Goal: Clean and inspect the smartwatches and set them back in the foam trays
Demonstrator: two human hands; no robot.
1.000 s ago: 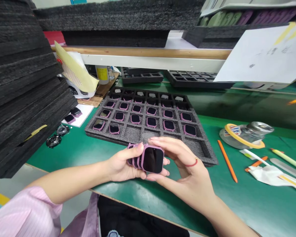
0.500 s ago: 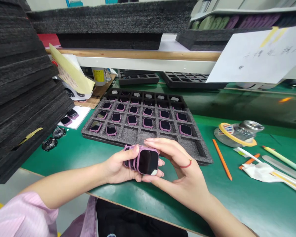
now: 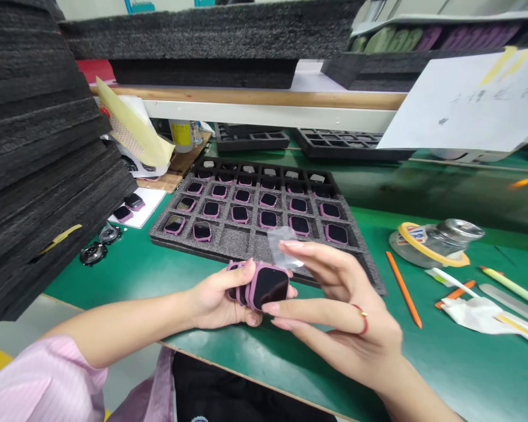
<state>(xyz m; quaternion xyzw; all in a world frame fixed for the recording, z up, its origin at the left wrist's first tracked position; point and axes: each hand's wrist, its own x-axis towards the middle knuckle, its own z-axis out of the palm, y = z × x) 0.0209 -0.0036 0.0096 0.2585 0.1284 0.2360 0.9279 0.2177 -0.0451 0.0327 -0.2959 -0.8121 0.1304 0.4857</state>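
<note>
Purple-framed watches (image 3: 269, 287) fanned in the left hand (image 3: 211, 296), above the green bench (image 3: 180, 268).
The left hand grips the stack; the right hand (image 3: 365, 334) is half open, clear film (image 3: 274, 249) at its raised fingertips. Whether its lower fingers pinch the top watch's corner, I cannot tell. Best to steady the stack and avoid smudging the glass. Beyond lies the foam tray (image 3: 235, 240), partly filled.
</note>
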